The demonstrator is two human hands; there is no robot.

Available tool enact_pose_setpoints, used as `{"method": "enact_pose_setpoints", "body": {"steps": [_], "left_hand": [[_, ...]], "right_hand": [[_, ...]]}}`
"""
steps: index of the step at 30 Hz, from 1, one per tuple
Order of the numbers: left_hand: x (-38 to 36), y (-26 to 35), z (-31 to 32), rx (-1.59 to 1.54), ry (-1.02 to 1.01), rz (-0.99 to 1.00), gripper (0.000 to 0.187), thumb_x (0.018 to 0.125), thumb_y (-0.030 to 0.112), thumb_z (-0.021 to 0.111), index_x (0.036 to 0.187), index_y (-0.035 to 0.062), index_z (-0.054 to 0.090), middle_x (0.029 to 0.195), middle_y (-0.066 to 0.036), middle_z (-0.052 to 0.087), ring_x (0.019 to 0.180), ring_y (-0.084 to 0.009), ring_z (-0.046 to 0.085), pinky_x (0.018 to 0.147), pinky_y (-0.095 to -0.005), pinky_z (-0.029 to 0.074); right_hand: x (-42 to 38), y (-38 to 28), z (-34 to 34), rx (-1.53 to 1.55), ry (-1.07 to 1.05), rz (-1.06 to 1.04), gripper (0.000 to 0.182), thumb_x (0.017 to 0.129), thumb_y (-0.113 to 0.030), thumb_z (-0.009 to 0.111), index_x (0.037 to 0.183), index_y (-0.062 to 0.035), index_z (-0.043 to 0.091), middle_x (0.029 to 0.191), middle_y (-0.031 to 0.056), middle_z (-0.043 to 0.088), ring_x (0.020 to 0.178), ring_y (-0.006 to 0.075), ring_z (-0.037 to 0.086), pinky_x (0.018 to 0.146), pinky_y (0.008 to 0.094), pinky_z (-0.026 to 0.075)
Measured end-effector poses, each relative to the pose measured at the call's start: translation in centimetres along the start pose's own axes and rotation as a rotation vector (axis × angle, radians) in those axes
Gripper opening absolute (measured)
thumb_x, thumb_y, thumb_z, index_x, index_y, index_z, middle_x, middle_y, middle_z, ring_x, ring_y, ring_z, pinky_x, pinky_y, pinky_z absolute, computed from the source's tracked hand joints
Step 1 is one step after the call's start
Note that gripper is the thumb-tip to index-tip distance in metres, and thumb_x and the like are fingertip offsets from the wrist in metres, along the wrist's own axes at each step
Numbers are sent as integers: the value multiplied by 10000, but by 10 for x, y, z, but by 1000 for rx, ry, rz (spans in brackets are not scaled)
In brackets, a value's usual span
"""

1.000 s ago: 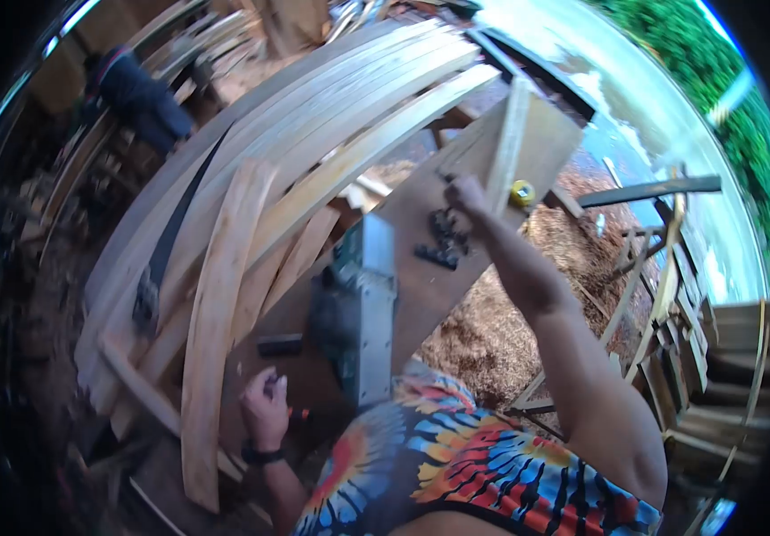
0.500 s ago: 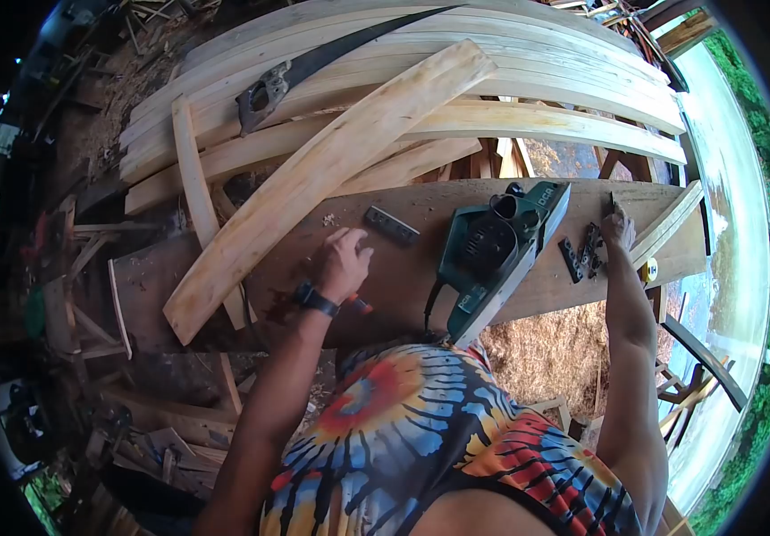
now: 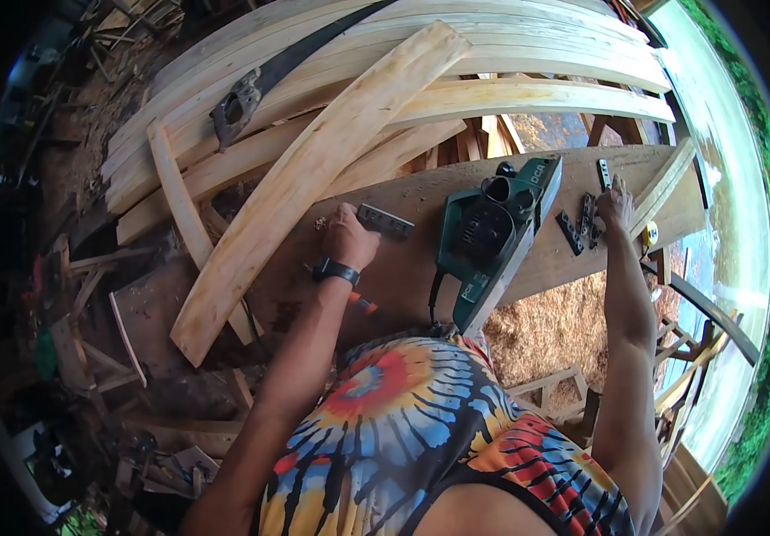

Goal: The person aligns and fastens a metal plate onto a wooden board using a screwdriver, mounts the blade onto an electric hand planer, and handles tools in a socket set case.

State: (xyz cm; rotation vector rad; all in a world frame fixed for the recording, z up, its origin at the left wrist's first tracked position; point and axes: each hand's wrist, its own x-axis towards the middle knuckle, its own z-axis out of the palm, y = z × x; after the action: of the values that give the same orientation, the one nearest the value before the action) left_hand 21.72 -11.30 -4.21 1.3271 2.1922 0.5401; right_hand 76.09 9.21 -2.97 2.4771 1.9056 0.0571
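My left hand, a dark watch on its wrist, is curled with thumb and fingers at the left end of a grey metal block lying on the brown board. My right hand pinches the lower end of a small dark metal bar with holes. Several similar dark metal pieces lie just left of that hand. Between my hands a green electric planer rests on its side, its flat sole facing right. Its cord hangs toward my body.
A brown board spans the front, with a pale plank lying across its left part. Behind are stacked pale planks with a handsaw on them. A wood strip and tape measure lie right. Shavings cover the ground.
My left hand has moved up to the metal block's end and its fingers have curled in. My right hand has drawn slightly down the bar, showing more of it. The view has tilted a little.
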Motion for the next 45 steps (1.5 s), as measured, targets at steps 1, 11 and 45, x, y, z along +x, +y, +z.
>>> {"method": "enact_pose_setpoints", "body": {"steps": [1, 11, 45], "left_hand": [[-1, 1, -2, -9, -2, 7, 666, 723, 324, 939, 1191, -10, 603, 1147, -233, 706, 1104, -403, 677, 943, -486, 548], [-1, 10, 6, 94, 63, 7, 769, 665, 457, 969, 1120, 12, 537, 1120, -223, 643, 1056, -397, 647, 878, -489, 542], [-113, 140, -87, -833, 332, 265, 292, 959, -68, 681, 1217, -76, 545, 1039, -179, 724, 824, -190, 753, 691, -282, 664]], "right_hand": [[-2, 4, 3, 10, 61, 2, 630, 942, -232, 596, 1545, -74, 506, 1569, 177, 539, 1412, 410, 524, 1164, 505, 425], [-187, 31, -24, 93, 330, -68, 711, 914, -241, 777, 1536, -32, 503, 1569, 262, 506, 1447, 440, 477, 1213, 526, 365], [-266, -75, -95, 925, -39, -485, 439, 901, -161, 771, 1302, -9, 680, 1358, 219, 668, 1284, 402, 613, 1087, 469, 500]]}}
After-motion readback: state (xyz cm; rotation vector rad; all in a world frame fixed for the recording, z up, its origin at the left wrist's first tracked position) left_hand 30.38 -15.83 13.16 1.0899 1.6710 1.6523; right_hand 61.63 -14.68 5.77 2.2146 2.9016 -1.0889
